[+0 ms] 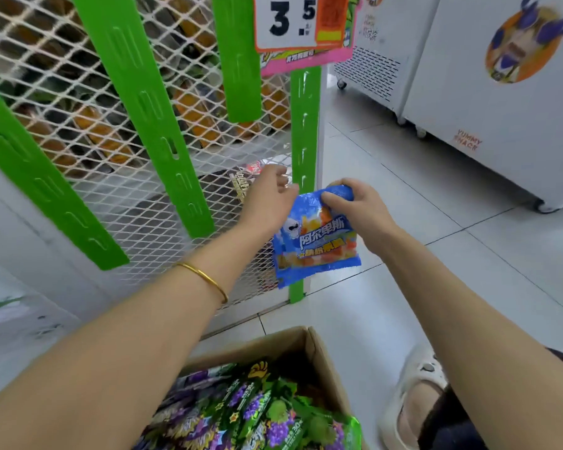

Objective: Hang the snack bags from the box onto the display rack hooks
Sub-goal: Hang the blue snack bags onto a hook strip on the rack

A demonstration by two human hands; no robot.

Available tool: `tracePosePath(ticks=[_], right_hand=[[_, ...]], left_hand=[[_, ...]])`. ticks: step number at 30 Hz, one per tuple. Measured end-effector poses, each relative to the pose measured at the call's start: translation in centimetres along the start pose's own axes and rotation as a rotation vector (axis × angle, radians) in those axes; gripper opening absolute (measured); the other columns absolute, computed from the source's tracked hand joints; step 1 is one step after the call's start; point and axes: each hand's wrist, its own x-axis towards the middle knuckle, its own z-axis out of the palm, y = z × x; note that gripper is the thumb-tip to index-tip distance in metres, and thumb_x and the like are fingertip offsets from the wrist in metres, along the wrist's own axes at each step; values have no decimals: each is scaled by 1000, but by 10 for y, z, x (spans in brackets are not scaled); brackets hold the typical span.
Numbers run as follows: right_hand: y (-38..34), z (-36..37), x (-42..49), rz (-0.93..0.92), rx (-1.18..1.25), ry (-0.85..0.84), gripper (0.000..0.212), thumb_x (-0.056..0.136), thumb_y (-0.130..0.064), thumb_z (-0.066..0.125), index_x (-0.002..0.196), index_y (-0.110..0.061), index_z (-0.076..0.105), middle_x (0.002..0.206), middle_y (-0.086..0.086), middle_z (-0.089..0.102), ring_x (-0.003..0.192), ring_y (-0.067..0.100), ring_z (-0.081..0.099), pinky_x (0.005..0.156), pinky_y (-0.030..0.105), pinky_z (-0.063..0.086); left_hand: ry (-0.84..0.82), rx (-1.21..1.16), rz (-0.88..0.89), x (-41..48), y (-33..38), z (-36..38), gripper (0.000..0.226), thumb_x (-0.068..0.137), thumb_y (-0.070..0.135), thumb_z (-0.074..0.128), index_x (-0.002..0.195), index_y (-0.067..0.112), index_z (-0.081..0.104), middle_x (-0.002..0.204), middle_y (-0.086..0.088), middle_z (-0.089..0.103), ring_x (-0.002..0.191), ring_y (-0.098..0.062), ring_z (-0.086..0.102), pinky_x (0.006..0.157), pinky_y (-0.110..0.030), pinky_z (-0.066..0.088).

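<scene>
We see the right hand (354, 207) gripping the top edge of a blue snack bag (315, 241), thumb on the front and fingers curled over the back. The bag hangs in front of the green upright (304, 138) at the lower right corner of the white mesh display rack (88, 102). The left hand (270, 193), a gold bracelet (205, 277) on its forearm, reaches to the bag's top left corner with curled fingers; we cannot tell whether it pinches the bag. Below us the cardboard box (319, 355) stands on the tiled floor (435, 254), holding green and purple snack bags (257, 414).
</scene>
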Motion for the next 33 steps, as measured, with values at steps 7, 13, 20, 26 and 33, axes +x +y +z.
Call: tracePosePath(ticks=[7,13,20,26,33], right_hand=[[8,4,35,-191,-112,58,8,91,-12,55,85,-10,51,68,-4,51,49,-7,49,51,7,38],[17,13,46,-312,-215,178,10,91,-16,55,82,-16,50,69,-12,48,68,9,48,67,24,38],[29,18,46,-290,-262,206,9,91,-18,55,84,-14,50,68,-12,46,75,17,49,71,31,38],[36,20,40,-254,-251,201,10,91,-18,55,86,-10,52,70,-12,47,76,17,50,72,33,41],[44,22,39,-207,-239,174,14,92,-23,54,85,-14,46,71,-10,49,75,20,52,72,39,44]], left_hand=[[60,129,81,25,3,15,25,95,24,50,73,12,51,66,0,49,58,-13,43,52,-29,30],[14,118,58,31,2,14,44,96,25,49,57,17,30,54,0,31,50,-15,28,55,-32,23],[0,62,10,33,3,13,39,95,25,50,60,16,36,58,-3,35,56,-17,33,59,-31,26],[-5,88,33,31,2,10,36,95,26,50,63,12,41,66,-14,41,61,-18,37,60,-33,28],[5,124,72,31,-4,9,41,96,21,49,58,15,35,65,-15,41,61,-18,36,60,-32,29]])
